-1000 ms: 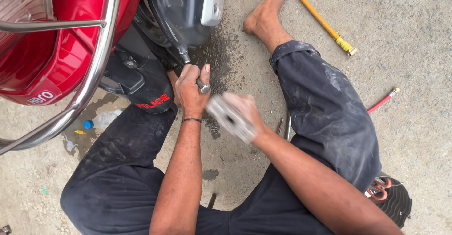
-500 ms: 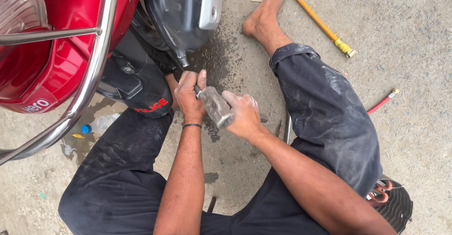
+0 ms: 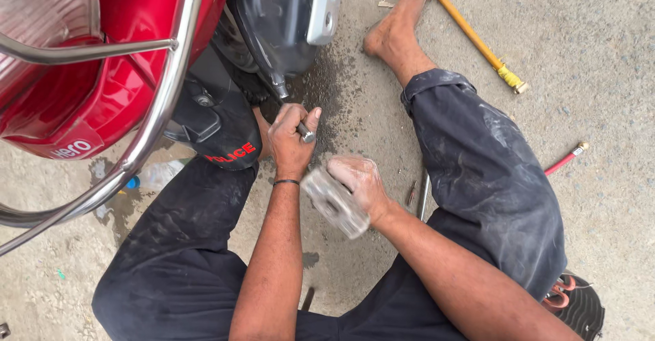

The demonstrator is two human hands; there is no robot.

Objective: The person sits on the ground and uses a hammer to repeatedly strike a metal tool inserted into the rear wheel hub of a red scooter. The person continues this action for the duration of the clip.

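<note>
Striking step: the left hand (image 3: 290,139) grips a metal punch (image 3: 305,133) against the scooter's underside (image 3: 273,75); the right hand (image 3: 358,184) clutches a blurred hammer (image 3: 334,203). Next needs a square blow.

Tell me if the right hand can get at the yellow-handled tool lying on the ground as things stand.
Probably not. The right hand is gripping a blurred metal block, and the yellow-handled tool lies well beyond the raised right knee, out past the bare foot.
</note>
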